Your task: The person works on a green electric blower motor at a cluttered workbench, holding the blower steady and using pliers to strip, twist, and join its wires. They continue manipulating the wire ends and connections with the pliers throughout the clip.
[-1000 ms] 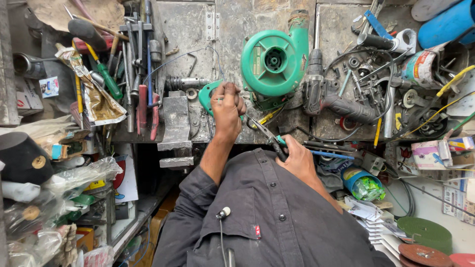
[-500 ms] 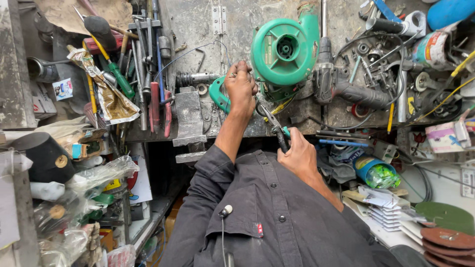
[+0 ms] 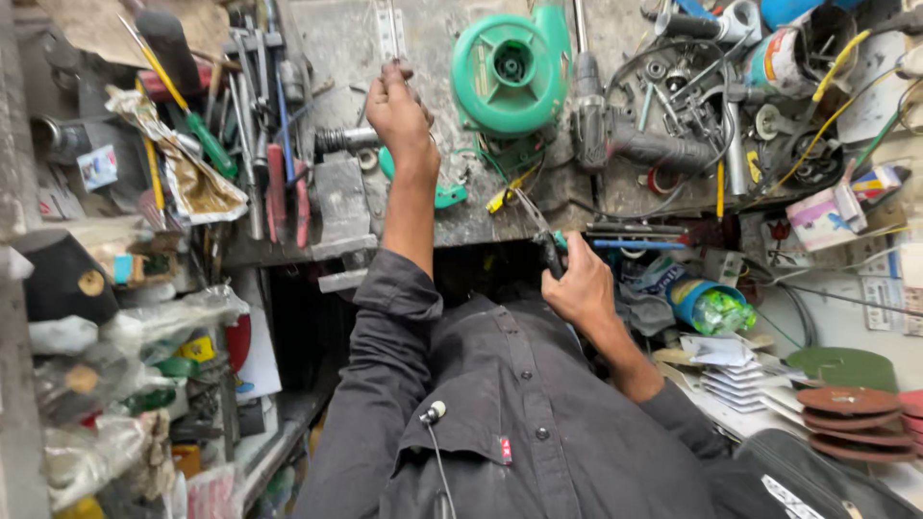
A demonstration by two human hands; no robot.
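Head view: left hand [image 3: 399,115] grip around thin wires [image 3: 396,38], right hand [image 3: 577,284] grip around dark-handled pliers [image 3: 548,252] beside green blower housing [image 3: 510,69].

The left hand [image 3: 399,115] is raised over the cluttered workbench [image 3: 461,226] beside a green blower housing [image 3: 510,67]; the right hand [image 3: 580,285] grips pliers [image 3: 544,240].

The left hand [image 3: 399,115] hides whatever its fingers pinch; the right hand [image 3: 579,286] covers the pliers' [image 3: 538,231] handles; the blower [image 3: 512,65] is cut off at the frame's top edge.
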